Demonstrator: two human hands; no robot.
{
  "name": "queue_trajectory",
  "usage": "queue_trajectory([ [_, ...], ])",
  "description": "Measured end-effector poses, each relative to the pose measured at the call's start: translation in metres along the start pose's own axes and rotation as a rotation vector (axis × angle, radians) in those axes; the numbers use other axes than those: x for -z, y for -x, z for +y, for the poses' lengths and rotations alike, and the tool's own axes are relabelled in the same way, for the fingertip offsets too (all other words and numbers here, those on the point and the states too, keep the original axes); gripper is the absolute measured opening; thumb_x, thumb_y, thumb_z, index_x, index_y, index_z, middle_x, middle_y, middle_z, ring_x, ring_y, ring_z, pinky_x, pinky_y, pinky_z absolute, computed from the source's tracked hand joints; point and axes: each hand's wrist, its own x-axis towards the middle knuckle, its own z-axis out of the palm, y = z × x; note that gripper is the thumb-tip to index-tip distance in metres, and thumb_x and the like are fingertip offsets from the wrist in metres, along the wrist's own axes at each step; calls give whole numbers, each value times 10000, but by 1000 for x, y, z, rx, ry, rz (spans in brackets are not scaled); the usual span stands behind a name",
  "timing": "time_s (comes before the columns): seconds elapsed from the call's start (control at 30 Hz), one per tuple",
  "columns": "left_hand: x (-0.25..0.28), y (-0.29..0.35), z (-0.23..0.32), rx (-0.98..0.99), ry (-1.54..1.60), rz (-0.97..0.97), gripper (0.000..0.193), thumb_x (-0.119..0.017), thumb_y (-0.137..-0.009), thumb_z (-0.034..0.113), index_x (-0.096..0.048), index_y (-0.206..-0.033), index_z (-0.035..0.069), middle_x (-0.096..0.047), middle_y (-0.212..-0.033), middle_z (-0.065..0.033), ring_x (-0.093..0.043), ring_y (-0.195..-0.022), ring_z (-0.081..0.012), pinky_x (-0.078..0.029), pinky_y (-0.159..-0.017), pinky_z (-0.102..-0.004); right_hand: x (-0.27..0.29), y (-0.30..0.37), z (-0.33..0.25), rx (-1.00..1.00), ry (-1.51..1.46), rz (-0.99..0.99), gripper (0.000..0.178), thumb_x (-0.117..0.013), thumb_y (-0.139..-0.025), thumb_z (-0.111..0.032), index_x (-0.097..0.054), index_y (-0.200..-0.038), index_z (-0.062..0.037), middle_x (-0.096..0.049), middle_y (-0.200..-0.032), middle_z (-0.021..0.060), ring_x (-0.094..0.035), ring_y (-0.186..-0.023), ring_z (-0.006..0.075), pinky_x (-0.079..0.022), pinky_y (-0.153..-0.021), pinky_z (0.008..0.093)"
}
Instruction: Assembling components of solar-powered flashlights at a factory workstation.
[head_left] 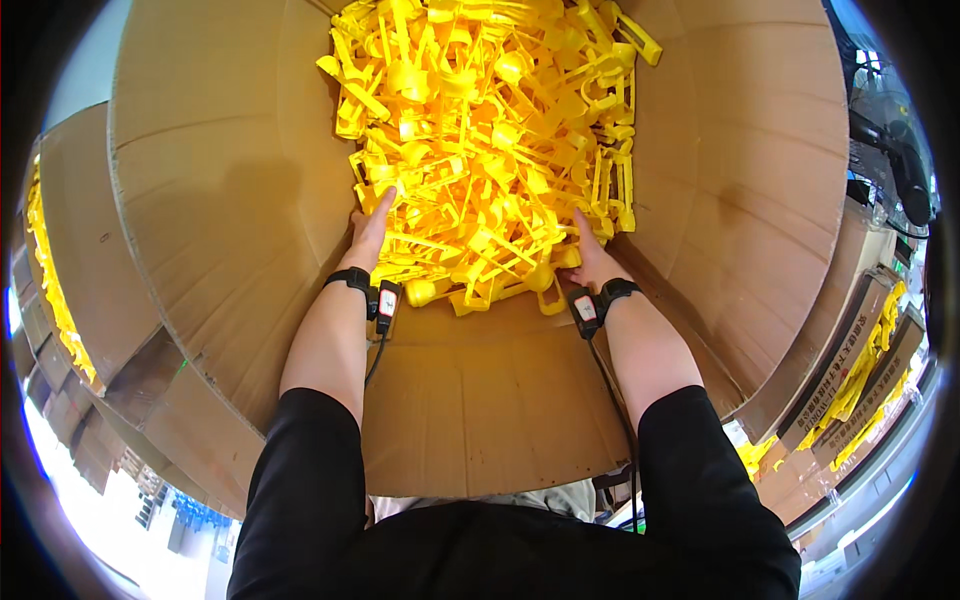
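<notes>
Most of your fingers are out of sight, sunk among the yellow parts (490,160) or behind them; your left hand (370,238) shows its thumb stretched up along the near left edge of the heap, your right hand (597,262) its thumb up at the near right edge; the two stand well apart with the heap between and beyond them, but how far either set of fingers is curled, or whether it has hold of any part, you cannot tell. Beyond your fingertips the heap is cut off by the upper edge; single parts overlap too much to separate.

The parts lie loose in a big box (490,400), its walls rising outside both hands and its near wall below your wrists. Well left of your fingers, a side box (95,230) has a yellow strip along its edge; well right, cartons (835,345) show yellow too; the dark object (905,175) above them is unclear. Trackers (387,305) sit at your wrists, trailing cables (612,385).
</notes>
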Motion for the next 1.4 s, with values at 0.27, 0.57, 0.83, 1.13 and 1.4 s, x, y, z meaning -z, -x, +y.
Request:
queue_trajectory([
  [0.27, 13, -13, 2, 292, -24, -183, 931, -729, -717, 531, -328, -1420, 72, -507, -1327, -143, -493, -1217, -243, -403, -986, -444, -21, -16, -3, 9, -134, -260, 832, -463, -791, -745, -436, -1343, -123, -533, -1281, 135, -537, -1124, 308, -431, -940, 442],
  [0.57, 0, 15, 20, 344, 12, -597, 946, -659, -716, 631, -284, -1455, 175, -349, -1465, -103, -345, -1326, -268, -268, -1065, -462, -15, -9, -15, -93, -212, -188, 793, -463, -801, -737, -446, -1327, -143, -529, -1291, 123, -551, -1099, 331, -463, -878, 522],
  [0.83, -10, -27, -22, 285, 98, -550, 917, -626, -767, 622, -276, -1458, 131, -351, -1466, -111, -346, -1334, -253, -296, -1075, -417, -37, 5, -26, 1, -355, -271, 668, -512, -835, -625, -506, -1285, -133, -574, -1245, 108, -555, -1107, 289, -433, -928, 475],
  [1.13, -8, -31, -24, 508, 293, -571, 765, -589, -818, 596, -393, -1397, 136, -472, -1378, -107, -472, -1233, -266, -359, -1027, -475, -24, -6, -36, 51, -285, -375, 565, -544, -849, -513, -530, -1236, -102, -616, -1167, 101, -596, -1020, 280, -470, -882, 467],
  [1.4, -26, -16, -21, 451, 618, -760, 624, -594, -842, 541, -509, -1303, 130, -540, -1307, -93, -507, -1180, -276, -369, -1030, -436, -46, -1, -37, 60, -356, -392, 619, -437, -871, -618, -543, -1224, -121, -631, -1148, 81, -600, -988, 249, -471, -859, 442],
])
